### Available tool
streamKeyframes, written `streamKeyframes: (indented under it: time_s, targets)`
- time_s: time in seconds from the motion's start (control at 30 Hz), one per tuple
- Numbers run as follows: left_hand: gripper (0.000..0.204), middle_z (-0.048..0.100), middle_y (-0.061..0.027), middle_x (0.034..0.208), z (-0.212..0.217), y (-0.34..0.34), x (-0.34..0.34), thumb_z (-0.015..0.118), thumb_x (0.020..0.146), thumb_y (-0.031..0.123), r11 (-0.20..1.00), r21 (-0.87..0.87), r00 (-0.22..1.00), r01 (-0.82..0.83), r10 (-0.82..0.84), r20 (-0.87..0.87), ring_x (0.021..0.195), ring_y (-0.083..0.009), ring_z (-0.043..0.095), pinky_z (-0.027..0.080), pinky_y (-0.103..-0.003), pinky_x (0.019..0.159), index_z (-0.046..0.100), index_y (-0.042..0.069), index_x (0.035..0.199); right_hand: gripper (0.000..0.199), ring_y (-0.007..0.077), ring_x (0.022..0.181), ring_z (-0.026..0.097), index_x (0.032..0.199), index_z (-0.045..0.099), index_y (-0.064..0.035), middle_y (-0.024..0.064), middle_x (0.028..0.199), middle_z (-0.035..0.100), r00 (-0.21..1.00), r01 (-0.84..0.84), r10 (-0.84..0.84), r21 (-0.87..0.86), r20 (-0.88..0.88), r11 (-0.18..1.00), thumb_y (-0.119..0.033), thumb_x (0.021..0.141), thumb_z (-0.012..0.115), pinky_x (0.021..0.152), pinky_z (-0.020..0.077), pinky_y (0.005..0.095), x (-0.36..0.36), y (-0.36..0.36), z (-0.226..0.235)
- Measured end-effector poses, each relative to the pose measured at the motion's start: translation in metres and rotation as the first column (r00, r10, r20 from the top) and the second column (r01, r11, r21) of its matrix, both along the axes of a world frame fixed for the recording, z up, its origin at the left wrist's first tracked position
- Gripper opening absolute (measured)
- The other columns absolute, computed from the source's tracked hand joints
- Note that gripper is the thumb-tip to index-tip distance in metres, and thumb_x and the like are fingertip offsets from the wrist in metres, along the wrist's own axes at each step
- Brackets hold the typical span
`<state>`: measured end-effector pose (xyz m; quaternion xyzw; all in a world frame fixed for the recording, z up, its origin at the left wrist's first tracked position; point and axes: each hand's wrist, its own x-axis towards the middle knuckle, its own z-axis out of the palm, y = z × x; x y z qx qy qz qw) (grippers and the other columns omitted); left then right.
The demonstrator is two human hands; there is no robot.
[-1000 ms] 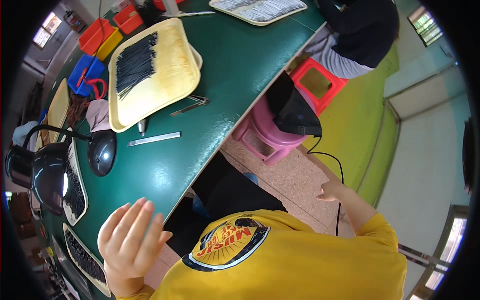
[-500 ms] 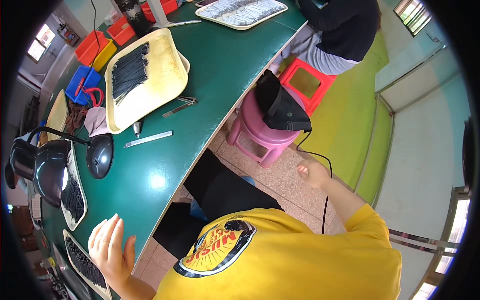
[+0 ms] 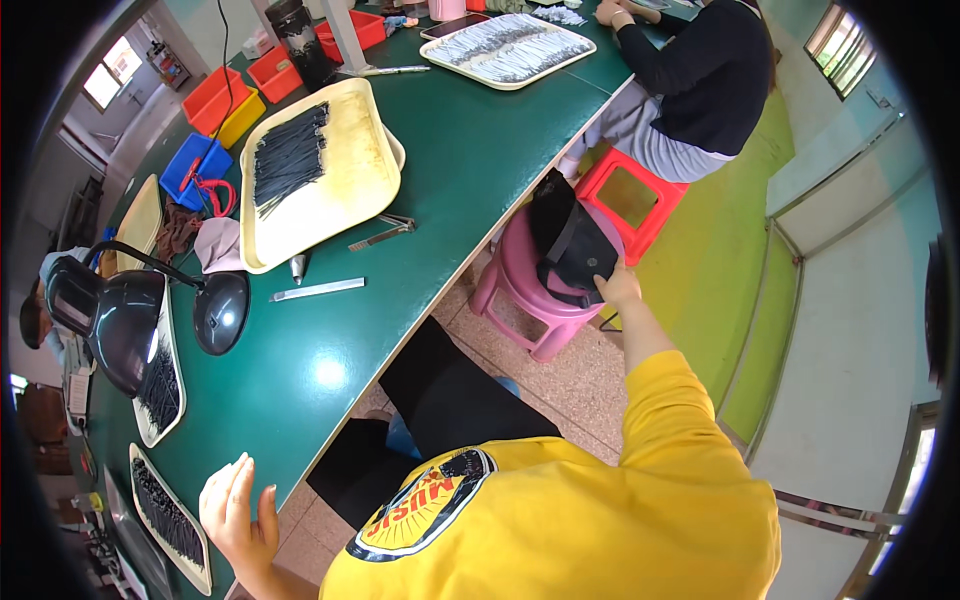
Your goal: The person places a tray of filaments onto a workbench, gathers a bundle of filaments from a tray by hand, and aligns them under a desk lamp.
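Note:
My right hand [image 3: 622, 288] reaches out to a black bag [image 3: 583, 250] and its fingers close on the bag's near right edge. The bag, with a strap along its side, lies on a round pink plastic stool [image 3: 497, 297] beside the table. My left hand [image 3: 240, 515] is raised near the green table's [image 3: 440, 130] edge, fingers stretched out and thumb apart, holding nothing. Close to it lies a cream tray [image 3: 205, 570] of thin black pieces.
A cream tray [image 3: 360, 185] with long black strips rests on the table, beside metal tweezers [image 3: 385, 233], a flat metal tool [image 3: 318, 289] and a black desk lamp [image 3: 221, 312]. Farther off stands a tray of pale pieces [image 3: 510, 50]. A person [image 3: 705, 75] sits on a red stool [image 3: 655, 215].
My right hand has moved forward and left from beside the stool onto the black bag. My left hand stays raised and open, slightly shifted. The view has shifted a little.

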<state>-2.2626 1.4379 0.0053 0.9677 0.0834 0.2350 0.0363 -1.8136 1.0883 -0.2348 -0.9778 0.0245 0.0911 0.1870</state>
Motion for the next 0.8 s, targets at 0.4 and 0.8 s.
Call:
streamKeyframes:
  time_s: [0.4, 0.8]
  targets:
    - [0.023, 0.062, -0.0162, 0.092, -0.022, 0.007, 0.029, 0.060, 0.073, 0.000, 0.994, -0.113, 1.000, 0.005, -0.003, 0.017, 0.084, -0.0296, 0.060, 0.045, -0.034, 0.075, 0.060, -0.003, 0.096, 0.046, 0.0343, 0.098, 0.056, 0.107, 0.056, -0.0026, 0.0219, 0.101, 0.059, 0.999, -0.008, 0.007, -0.035, -0.037, 0.999, -0.040, 0.081, 0.049, 0.086, 0.0428, 0.0395, -0.029, 0.009, 0.033]
    - [0.028, 0.064, -0.0132, 0.087, -0.034, 0.026, -0.008, 0.070, 0.066, 0.008, 0.982, -0.097, 0.984, -0.163, 0.168, 0.050, 0.077, -0.0290, 0.061, 0.047, -0.034, 0.069, 0.061, 0.001, 0.092, 0.022, 0.0076, 0.054, 0.039, 0.061, 0.044, -0.0044, 0.0011, 0.057, 0.043, 0.825, -0.564, 0.088, 0.799, 0.559, 0.210, 0.011, 0.070, 0.032, 0.049, 0.0300, 0.0205, -0.055, 0.121, 0.180]
